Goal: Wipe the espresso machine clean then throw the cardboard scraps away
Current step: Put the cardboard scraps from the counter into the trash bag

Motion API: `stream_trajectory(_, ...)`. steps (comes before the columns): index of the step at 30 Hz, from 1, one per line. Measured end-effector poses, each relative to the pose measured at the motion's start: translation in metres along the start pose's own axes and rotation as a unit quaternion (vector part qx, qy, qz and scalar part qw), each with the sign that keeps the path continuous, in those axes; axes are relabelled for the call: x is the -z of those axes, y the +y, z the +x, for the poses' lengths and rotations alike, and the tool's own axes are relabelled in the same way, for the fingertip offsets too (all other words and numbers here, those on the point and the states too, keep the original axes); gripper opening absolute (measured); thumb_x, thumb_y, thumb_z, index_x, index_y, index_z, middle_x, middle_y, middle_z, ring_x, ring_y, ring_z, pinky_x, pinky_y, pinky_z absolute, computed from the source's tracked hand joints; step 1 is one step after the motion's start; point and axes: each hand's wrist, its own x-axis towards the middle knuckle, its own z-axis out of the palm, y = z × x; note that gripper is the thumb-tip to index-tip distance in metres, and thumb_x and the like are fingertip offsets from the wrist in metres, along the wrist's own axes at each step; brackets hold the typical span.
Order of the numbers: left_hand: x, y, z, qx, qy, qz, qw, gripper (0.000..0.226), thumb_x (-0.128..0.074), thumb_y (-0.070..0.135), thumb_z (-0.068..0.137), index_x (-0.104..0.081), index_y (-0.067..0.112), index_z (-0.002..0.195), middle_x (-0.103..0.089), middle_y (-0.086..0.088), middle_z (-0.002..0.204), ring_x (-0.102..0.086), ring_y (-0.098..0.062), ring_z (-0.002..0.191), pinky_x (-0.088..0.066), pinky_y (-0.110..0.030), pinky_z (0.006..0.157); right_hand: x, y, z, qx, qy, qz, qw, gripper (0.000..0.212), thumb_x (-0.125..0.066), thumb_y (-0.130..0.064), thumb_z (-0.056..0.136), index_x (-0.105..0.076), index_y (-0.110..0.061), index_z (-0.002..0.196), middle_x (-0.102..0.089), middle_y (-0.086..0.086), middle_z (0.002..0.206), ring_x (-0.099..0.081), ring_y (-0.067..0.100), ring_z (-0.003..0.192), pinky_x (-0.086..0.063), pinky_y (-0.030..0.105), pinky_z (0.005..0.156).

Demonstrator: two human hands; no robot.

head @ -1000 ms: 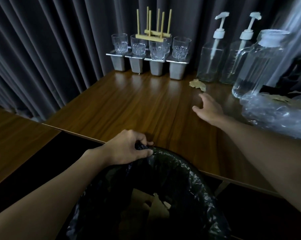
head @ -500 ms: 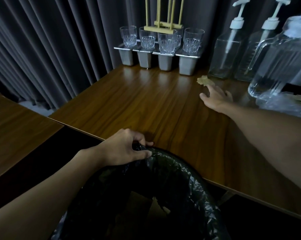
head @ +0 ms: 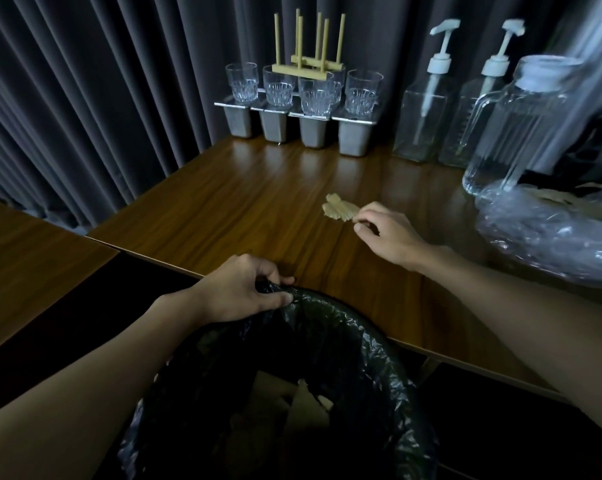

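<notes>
A small tan cardboard scrap [head: 338, 210] is pinched at its right end by my right hand [head: 386, 237], just above the wooden table [head: 258, 209]. My left hand [head: 244, 292] grips the rim of a bin lined with a black bag [head: 379, 362], held against the table's front edge. More cardboard pieces [head: 303, 407] lie inside the bin. The espresso machine is mostly out of view; only a dark shape shows at the far right.
Several glasses [head: 306, 88] stand on metal containers at the back, with a wooden rack on top. Two pump bottles [head: 427, 109] and a glass jug [head: 521, 123] stand to the right. A clear plastic bag [head: 552, 233] holding scraps lies at the right edge.
My right hand reached the scrap near the bottles, took hold of it and pulled it toward me across the table. My left hand kept hold of the bin rim.
</notes>
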Motion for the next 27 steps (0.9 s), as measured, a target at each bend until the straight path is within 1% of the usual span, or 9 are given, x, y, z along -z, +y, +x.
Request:
stream_trajectory(2, 0.000, -0.001, 0.000, -0.003, 0.004, -0.001, 1.000, 0.019, -0.077, 0.038, 0.084, -0.070, 0.021, 0.080, -0.071, 0.016, 0.120, -0.058, 0.012, 0.116, -0.051, -0.025, 0.099, -0.006, -0.005, -0.008, 0.004, 0.051, 0.050, 0.997, 0.028, -0.051, -0.034, 0.098, -0.067, -0.011, 0.095, -0.054, -0.005, 0.108, -0.055, 0.017, 0.102, -0.042, 0.048, 0.097)
stream_trajectory(3, -0.001, -0.001, 0.000, -0.004, 0.006, -0.003, 1.000, 0.019, -0.077, 0.037, 0.085, -0.070, 0.019, 0.081, -0.071, 0.014, 0.120, -0.057, 0.012, 0.116, -0.051, -0.024, 0.099, -0.009, -0.008, -0.009, -0.002, 0.072, 0.055, 0.996, 0.027, -0.052, -0.035, 0.097, -0.066, -0.012, 0.092, -0.052, -0.005, 0.107, -0.054, 0.016, 0.100, -0.042, 0.048, 0.097)
stream_trajectory(6, -0.003, -0.002, -0.002, -0.007, 0.013, -0.005, 1.000, 0.021, -0.076, 0.035, 0.085, -0.070, 0.015, 0.083, -0.072, 0.010, 0.117, -0.056, 0.019, 0.111, -0.049, -0.012, 0.092, -0.012, -0.024, -0.006, -0.048, 0.072, 0.014, 0.996, 0.024, -0.051, -0.041, 0.097, -0.059, -0.020, 0.103, -0.052, -0.004, 0.118, -0.050, 0.018, 0.110, -0.032, 0.043, 0.101)
stream_trajectory(9, -0.005, -0.003, -0.002, -0.014, 0.022, -0.010, 1.000, 0.021, -0.077, 0.033, 0.085, -0.070, 0.013, 0.083, -0.073, 0.009, 0.117, -0.055, 0.021, 0.110, -0.045, -0.004, 0.087, -0.012, -0.036, -0.004, -0.083, 0.049, -0.013, 0.995, 0.019, -0.056, -0.039, 0.095, -0.059, -0.024, 0.106, -0.059, -0.005, 0.114, -0.048, 0.021, 0.115, -0.029, 0.043, 0.099)
stream_trajectory(15, -0.010, -0.008, -0.003, -0.031, 0.031, -0.039, 0.998, 0.020, -0.078, 0.031, 0.085, -0.069, 0.015, 0.077, -0.074, 0.008, 0.114, -0.058, 0.012, 0.116, -0.052, -0.024, 0.099, -0.006, -0.050, -0.021, -0.160, 0.024, 0.099, 0.982, 0.035, -0.070, -0.016, 0.086, -0.055, -0.022, 0.116, -0.064, -0.008, 0.095, -0.059, 0.015, 0.097, -0.037, 0.040, 0.096)
stream_trajectory(18, -0.011, -0.009, -0.003, -0.040, 0.034, -0.046, 0.998, 0.022, -0.077, 0.031, 0.085, -0.067, 0.015, 0.074, -0.075, 0.009, 0.108, -0.058, 0.011, 0.117, -0.054, -0.027, 0.096, 0.007, -0.055, -0.035, -0.171, 0.000, 0.166, 0.971, 0.018, -0.068, -0.008, 0.086, -0.069, -0.015, 0.103, -0.069, 0.002, 0.092, -0.066, 0.019, 0.089, -0.049, 0.029, 0.075)
stream_trajectory(20, -0.010, -0.008, -0.003, -0.041, 0.030, -0.047, 0.998, 0.023, -0.076, 0.030, 0.086, -0.065, 0.015, 0.073, -0.075, 0.008, 0.105, -0.057, 0.009, 0.118, -0.055, -0.027, 0.094, 0.020, -0.061, -0.048, -0.178, -0.011, 0.217, 0.960, 0.014, -0.064, -0.011, 0.091, -0.069, -0.013, 0.104, -0.069, 0.002, 0.094, -0.066, 0.015, 0.089, -0.050, 0.025, 0.074)
stream_trajectory(24, -0.009, -0.008, -0.002, -0.036, 0.020, -0.066, 0.997, 0.023, -0.076, 0.027, 0.087, -0.065, 0.014, 0.072, -0.075, 0.008, 0.098, -0.060, 0.007, 0.116, -0.056, -0.026, 0.090, 0.051, -0.079, -0.078, -0.164, -0.104, 0.384, 0.903, 0.012, -0.062, -0.007, 0.093, -0.067, -0.001, 0.102, -0.068, 0.005, 0.088, -0.064, 0.012, 0.083, -0.048, 0.030, 0.082)
stream_trajectory(27, -0.006, -0.005, 0.000, -0.036, 0.025, -0.049, 0.998, 0.026, -0.076, 0.028, 0.087, -0.067, 0.006, 0.077, -0.072, 0.010, 0.083, -0.063, 0.017, 0.089, -0.051, -0.012, 0.068, 0.071, -0.095, -0.102, -0.144, -0.235, 0.362, 0.891, 0.025, -0.061, -0.009, 0.093, -0.063, 0.001, 0.116, -0.070, 0.009, 0.098, -0.065, 0.015, 0.091, -0.049, 0.026, 0.080)
